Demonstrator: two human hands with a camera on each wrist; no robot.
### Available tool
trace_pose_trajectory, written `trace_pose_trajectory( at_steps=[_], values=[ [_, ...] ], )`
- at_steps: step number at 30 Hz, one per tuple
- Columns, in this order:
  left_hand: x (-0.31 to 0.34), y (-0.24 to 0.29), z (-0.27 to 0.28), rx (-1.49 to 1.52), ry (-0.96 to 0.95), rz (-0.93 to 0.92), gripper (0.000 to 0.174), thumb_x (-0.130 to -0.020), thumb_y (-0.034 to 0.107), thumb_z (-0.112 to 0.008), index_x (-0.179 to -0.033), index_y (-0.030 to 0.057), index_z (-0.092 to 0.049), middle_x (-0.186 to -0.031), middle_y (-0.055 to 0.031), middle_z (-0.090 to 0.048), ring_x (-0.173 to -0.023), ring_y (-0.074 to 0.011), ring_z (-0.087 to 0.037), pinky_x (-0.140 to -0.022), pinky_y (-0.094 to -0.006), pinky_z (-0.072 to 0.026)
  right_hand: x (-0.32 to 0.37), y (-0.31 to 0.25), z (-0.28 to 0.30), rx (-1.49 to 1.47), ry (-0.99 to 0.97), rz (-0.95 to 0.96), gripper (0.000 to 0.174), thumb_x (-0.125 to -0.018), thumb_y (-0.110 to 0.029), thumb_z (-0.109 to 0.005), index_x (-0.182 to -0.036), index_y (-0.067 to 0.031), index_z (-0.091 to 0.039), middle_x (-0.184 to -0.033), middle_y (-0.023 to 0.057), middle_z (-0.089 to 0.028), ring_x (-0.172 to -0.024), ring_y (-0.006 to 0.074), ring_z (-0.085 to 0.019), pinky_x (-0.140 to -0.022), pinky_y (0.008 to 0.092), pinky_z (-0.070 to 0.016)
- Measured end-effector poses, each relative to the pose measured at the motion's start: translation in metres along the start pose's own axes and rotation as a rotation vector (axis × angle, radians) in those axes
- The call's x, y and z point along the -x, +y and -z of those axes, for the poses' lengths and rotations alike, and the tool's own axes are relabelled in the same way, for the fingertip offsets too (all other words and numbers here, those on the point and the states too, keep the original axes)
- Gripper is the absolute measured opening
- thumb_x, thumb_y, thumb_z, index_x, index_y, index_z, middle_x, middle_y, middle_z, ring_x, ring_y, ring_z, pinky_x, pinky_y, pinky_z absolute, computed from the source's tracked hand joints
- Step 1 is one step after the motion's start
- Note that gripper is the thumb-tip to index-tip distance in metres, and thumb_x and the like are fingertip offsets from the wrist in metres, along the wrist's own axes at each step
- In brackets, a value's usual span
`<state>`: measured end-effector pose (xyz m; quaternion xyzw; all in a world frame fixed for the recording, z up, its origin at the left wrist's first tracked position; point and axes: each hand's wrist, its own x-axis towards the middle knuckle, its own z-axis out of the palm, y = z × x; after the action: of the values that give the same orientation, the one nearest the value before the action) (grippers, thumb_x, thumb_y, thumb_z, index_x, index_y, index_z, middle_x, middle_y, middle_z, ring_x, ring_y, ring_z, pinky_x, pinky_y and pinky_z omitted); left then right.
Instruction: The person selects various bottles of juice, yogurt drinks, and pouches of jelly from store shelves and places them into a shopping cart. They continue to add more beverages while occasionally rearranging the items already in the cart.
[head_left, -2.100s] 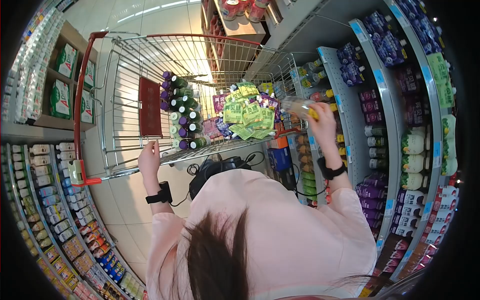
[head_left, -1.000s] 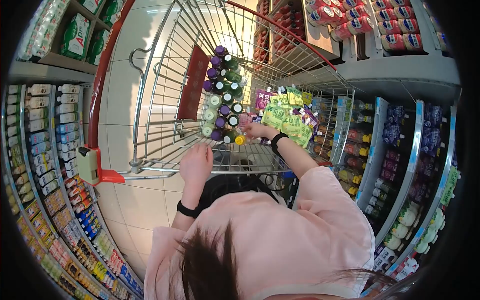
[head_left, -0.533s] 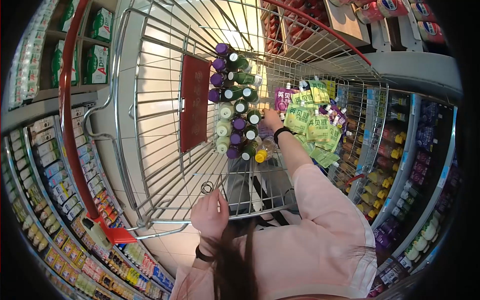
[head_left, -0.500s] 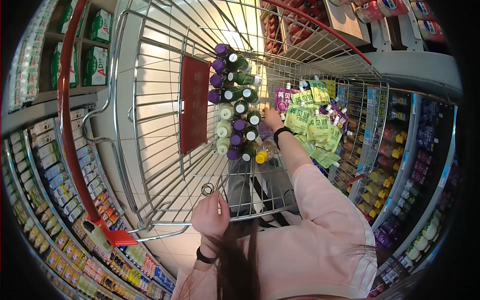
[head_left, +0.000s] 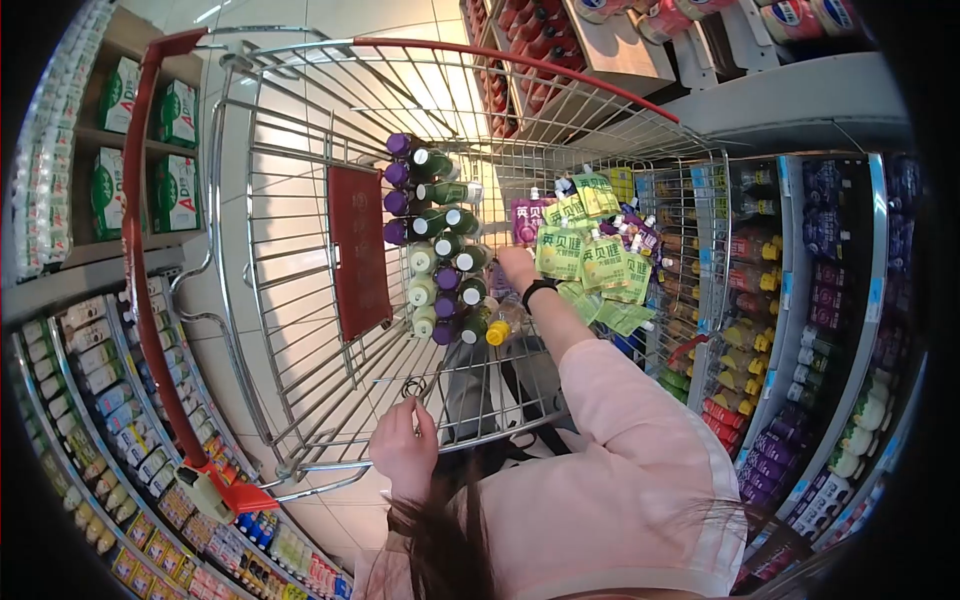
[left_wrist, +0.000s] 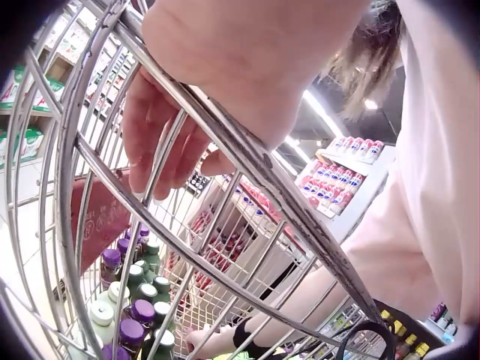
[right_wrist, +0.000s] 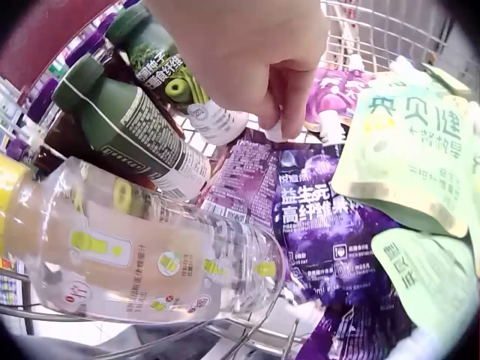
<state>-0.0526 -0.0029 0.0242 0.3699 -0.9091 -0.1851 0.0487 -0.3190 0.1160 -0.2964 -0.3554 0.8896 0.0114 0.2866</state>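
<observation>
Here, left hand (head_left: 403,450) curled round cart rim (left_wrist: 300,217); right hand (head_left: 517,268) among bottles (head_left: 445,275), grip unclear, fingertips hidden

Below my right fingers (right_wrist: 291,90) a clear bottle (right_wrist: 150,262) with yellow patches, dark green bottles (right_wrist: 124,124) beside them, purple pouch (right_wrist: 322,225) underneath, lime-green pouches (right_wrist: 409,142) to their right.

In the middle of the frame we find the cart (head_left: 131,260). Inside it the bottles (head_left: 440,250) are packed in rows at the centre. The pouches (head_left: 590,262) lie right of them. A single bottle (head_left: 505,320) lies just below the rows. Shelves (head_left: 95,335) line the left and right edges.
</observation>
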Motion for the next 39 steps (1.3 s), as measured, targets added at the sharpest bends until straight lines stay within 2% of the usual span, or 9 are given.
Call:
trace_pose_trajectory(
  at_steps=[8, 18, 20, 22, 25, 28, 30, 34, 39],
  values=[
    [0.004, 0.0, 0.001, -0.011, 0.009, 0.015, 0.007, -0.078, 0.015, -0.058, -0.081, 0.0093, -0.061, -0.07, -0.0042, -0.06, -0.063, -0.0221, -0.058, -0.053, -0.0349, -0.045, 0.061, 0.051, 0.071, -0.258, 0.398, -0.184, 0.015, -0.072, -0.003, -0.058, -0.083, 0.0011, -0.05, -0.073, 0.0209, -0.06, -0.072, 0.0368, -0.06, -0.065, 0.0439, -0.0475],
    [0.01, 0.001, 0.002, -0.022, -0.024, 0.088, 0.013, -0.08, 0.02, -0.056, -0.081, 0.0091, -0.063, -0.075, -0.0068, -0.063, -0.066, -0.0251, -0.061, -0.057, -0.0356, -0.0476, 0.101, 0.198, 0.084, -0.757, 0.956, -0.74, 0.02, -0.077, -0.014, -0.061, -0.082, 0.0034, -0.054, -0.067, 0.0132, -0.063, -0.058, 0.0224, -0.063, -0.056, 0.0377, -0.0491],
    [0.01, 0.004, 0.004, -0.034, -0.032, 0.105, 0.014, -0.081, 0.02, -0.055, -0.082, 0.0091, -0.063, -0.074, -0.0077, -0.063, -0.066, -0.0258, -0.061, -0.056, -0.0363, -0.0476, 0.144, 0.199, 0.115, -0.618, 0.716, -0.855, 0.021, -0.077, -0.013, -0.06, -0.086, 0.0053, -0.056, -0.067, 0.0107, -0.062, -0.059, 0.0236, -0.063, -0.051, 0.0359, -0.0495],
    [0.012, 0.002, 0.004, -0.057, -0.016, 0.105, 0.017, -0.081, 0.024, -0.055, -0.083, 0.0098, -0.063, -0.074, -0.0092, -0.063, -0.066, -0.0284, -0.061, -0.057, -0.0383, -0.0478, 0.166, 0.205, 0.131, -0.924, 0.39, -0.996, 0.026, -0.078, -0.017, -0.059, -0.092, 0.0054, -0.057, -0.074, 0.0115, -0.062, -0.064, 0.0249, -0.062, -0.058, 0.0376, -0.0496],
    [0.013, 0.0, 0.0, -0.066, 0.009, 0.101, 0.019, -0.08, 0.026, -0.055, -0.084, 0.0096, -0.064, -0.075, -0.0104, -0.064, -0.068, -0.0302, -0.061, -0.059, -0.0402, -0.0479, 0.195, 0.196, 0.141, -1.2, 0.316, -0.806, 0.039, -0.075, -0.025, -0.063, -0.099, 0.0061, -0.055, -0.089, 0.0165, -0.062, -0.072, 0.0252, -0.061, -0.057, 0.0415, -0.0485],
    [0.013, 0.001, 0.0, -0.097, -0.019, 0.11, 0.02, -0.08, 0.027, -0.055, -0.083, 0.0093, -0.064, -0.076, -0.0106, -0.064, -0.068, -0.0299, -0.062, -0.059, -0.0402, -0.048, 0.213, 0.213, 0.129, -0.625, 0.049, -0.454, 0.048, -0.078, -0.042, -0.055, -0.091, 0.0027, -0.063, -0.09, 0.019, -0.064, -0.074, 0.0307, -0.061, -0.07, 0.0409, -0.0471],
    [0.012, -0.002, -0.001, -0.135, -0.073, 0.108, 0.021, -0.08, 0.029, -0.055, -0.084, 0.0102, -0.064, -0.076, -0.0102, -0.064, -0.069, -0.0294, -0.062, -0.059, -0.0402, -0.0481, 0.254, 0.195, 0.163, -0.534, -0.038, -0.322, 0.042, -0.081, -0.037, -0.054, -0.098, 0.0011, -0.062, -0.096, 0.0177, -0.062, -0.086, 0.03, -0.059, -0.075, 0.0397, -0.046],
    [0.01, -0.003, -0.001, -0.116, -0.109, 0.125, 0.023, -0.08, 0.03, -0.054, -0.084, 0.0106, -0.065, -0.078, -0.0107, -0.065, -0.072, -0.03, -0.062, -0.061, -0.04, -0.0486, 0.319, 0.197, 0.169, -0.664, 0.644, -0.373, 0.032, -0.082, -0.024, -0.052, -0.106, -0.0032, -0.056, -0.101, 0.0156, -0.059, -0.093, 0.032, -0.056, -0.078, 0.0403, -0.0453],
    [0.005, -0.002, -0.003, -0.165, -0.129, 0.155, 0.036, -0.084, 0.038, -0.048, -0.083, 0.007, -0.066, -0.077, -0.0135, -0.064, -0.07, -0.0325, -0.062, -0.062, -0.0419, -0.0481, 0.372, 0.257, 0.162, -0.599, 0.927, -0.686, 0.04, -0.079, -0.01, -0.051, -0.118, -0.0042, -0.045, -0.12, 0.0196, -0.046, -0.108, 0.0355, -0.047, -0.089, 0.0408, -0.0411]
  ],
)
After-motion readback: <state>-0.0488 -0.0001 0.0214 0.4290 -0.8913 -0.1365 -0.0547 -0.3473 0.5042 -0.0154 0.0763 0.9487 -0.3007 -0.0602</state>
